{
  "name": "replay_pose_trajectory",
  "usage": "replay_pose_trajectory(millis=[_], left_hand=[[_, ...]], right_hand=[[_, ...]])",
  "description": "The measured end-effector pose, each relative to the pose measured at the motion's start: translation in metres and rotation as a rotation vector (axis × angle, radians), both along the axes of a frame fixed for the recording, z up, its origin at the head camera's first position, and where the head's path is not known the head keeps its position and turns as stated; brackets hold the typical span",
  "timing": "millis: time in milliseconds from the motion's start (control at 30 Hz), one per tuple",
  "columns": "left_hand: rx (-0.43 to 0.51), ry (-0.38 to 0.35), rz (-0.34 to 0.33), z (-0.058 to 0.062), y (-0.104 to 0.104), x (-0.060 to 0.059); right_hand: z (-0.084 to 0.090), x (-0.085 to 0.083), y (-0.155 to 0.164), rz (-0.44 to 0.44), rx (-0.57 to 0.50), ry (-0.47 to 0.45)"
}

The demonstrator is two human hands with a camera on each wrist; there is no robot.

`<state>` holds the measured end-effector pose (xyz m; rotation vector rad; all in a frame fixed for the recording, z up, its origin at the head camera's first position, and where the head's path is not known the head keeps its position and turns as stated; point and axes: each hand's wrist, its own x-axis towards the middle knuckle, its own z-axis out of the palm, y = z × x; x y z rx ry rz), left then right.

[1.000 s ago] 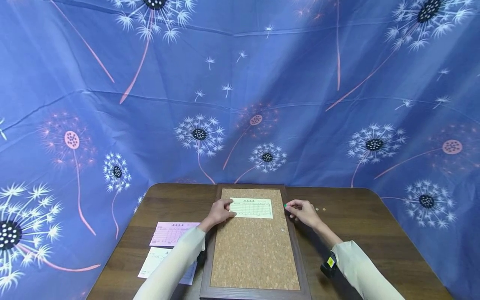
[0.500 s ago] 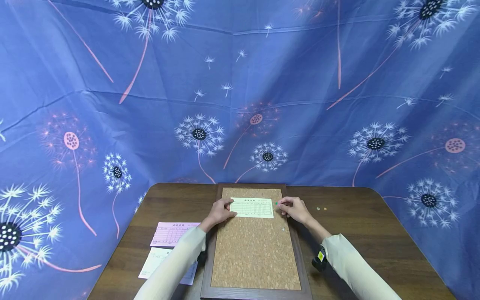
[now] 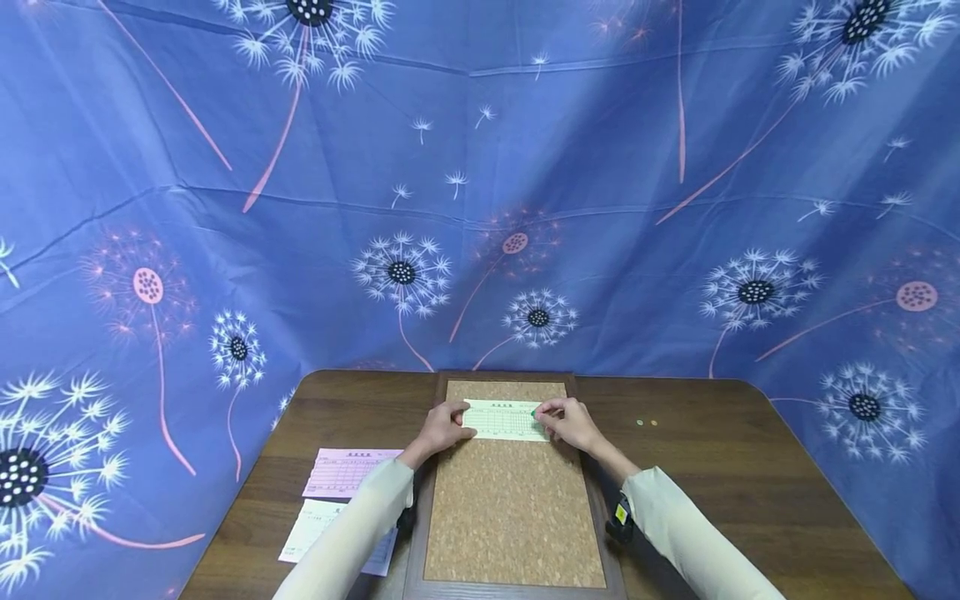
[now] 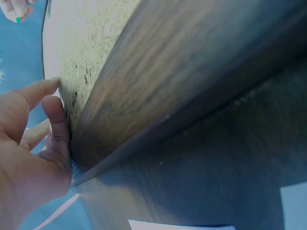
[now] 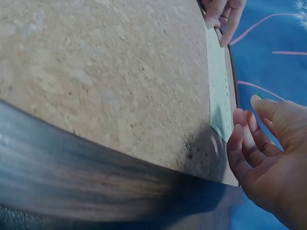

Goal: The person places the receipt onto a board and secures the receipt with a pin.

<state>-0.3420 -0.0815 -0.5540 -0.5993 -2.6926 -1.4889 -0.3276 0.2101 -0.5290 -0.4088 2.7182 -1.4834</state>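
Note:
A white printed form [image 3: 504, 419] lies across the top of a wood-framed cork board [image 3: 510, 500]. My left hand [image 3: 442, 427] presses the form's left edge with straight fingers [image 5: 223, 14]; in the left wrist view that hand [image 4: 33, 143] rests against the board's frame. My right hand [image 3: 566, 419] pinches a green pushpin [image 3: 534, 412] between thumb and forefinger at the form's upper right corner. The right wrist view shows the pushpin [image 5: 259, 96] at the thumb tip of the right hand [image 5: 264, 148], just above the form [image 5: 219, 91].
A pink form [image 3: 341, 472] and another white form [image 3: 315, 525] lie on the dark wooden table [image 3: 750, 500] left of the board. Two small pins [image 3: 647, 423] sit on the table to the right. Blue dandelion cloth surrounds the table.
My right hand moved left with the green pushpin, from beside the board's right frame to the form's right corner. The left hand stayed on the form.

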Motion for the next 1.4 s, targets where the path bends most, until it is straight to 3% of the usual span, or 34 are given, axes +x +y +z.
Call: replay_pose_trajectory(millis=[233,600,1000,1267,1400], left_hand=[[-0.063,-0.086,0.056,0.004,0.005,0.000],[-0.111,-0.036,0.085,0.007,0.006,0.000],[-0.102,-0.050,0.082,0.011,0.007,0.003],[-0.114,-0.014,0.071,0.008,0.006,0.003],[-0.095,-0.038,0.071,0.008,0.006,0.003]], right_hand=[[-0.007,-0.001,-0.007,0.030,0.050,0.035],[-0.014,-0.001,-0.015,0.015,0.115,0.141],[-0.018,0.000,-0.019,0.002,0.271,0.222],[-0.020,0.002,-0.023,-0.002,0.358,0.321],[-0.021,0.002,-0.024,0.002,0.393,0.344]])
